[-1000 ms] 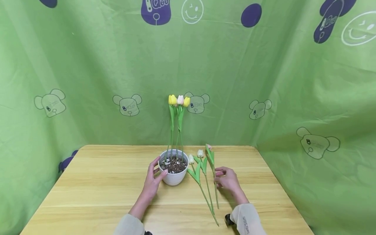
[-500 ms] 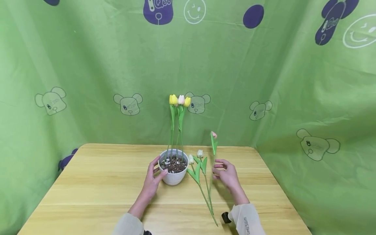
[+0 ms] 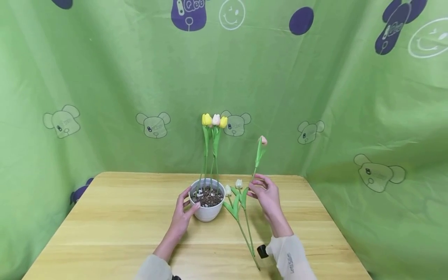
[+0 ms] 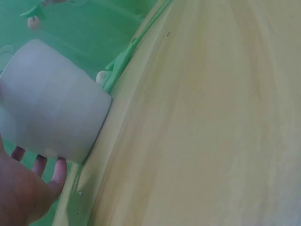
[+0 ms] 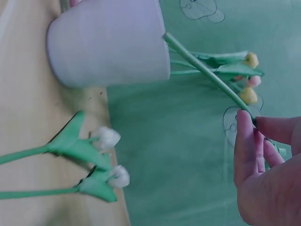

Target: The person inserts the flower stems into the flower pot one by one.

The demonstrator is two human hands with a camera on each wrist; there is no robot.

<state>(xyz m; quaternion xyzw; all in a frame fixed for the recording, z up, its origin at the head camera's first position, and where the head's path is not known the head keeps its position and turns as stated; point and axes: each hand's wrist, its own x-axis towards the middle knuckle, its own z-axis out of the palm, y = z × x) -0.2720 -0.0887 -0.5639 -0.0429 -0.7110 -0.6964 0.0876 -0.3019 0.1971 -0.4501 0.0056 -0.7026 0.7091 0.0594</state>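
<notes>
A white flower pot (image 3: 206,213) with dark soil stands on the table, holding yellow and pink tulips (image 3: 216,119) upright. My left hand (image 3: 181,216) grips the pot's left side, thumb at the rim and fingers around the outer wall. Right of the pot, my right hand (image 3: 266,194) pinches the stem of a pink tulip (image 3: 263,140), raised off the table and leaning with its bloom up to the right. In the right wrist view the lower end of this stem (image 5: 202,68) shows near the pot rim. Two white tulips (image 3: 239,184) lie between the pot and my right hand.
The wooden table (image 3: 122,225) bears the pot and the loose tulips. A green curtain (image 3: 224,70) printed with bears hangs behind and along both sides. The white tulips' stems run toward the table's front, near my right sleeve (image 3: 290,256).
My right hand has lifted the pink tulip off the table and raised it; its bloom now stands well above the table's back edge. The left hand stays on the pot.
</notes>
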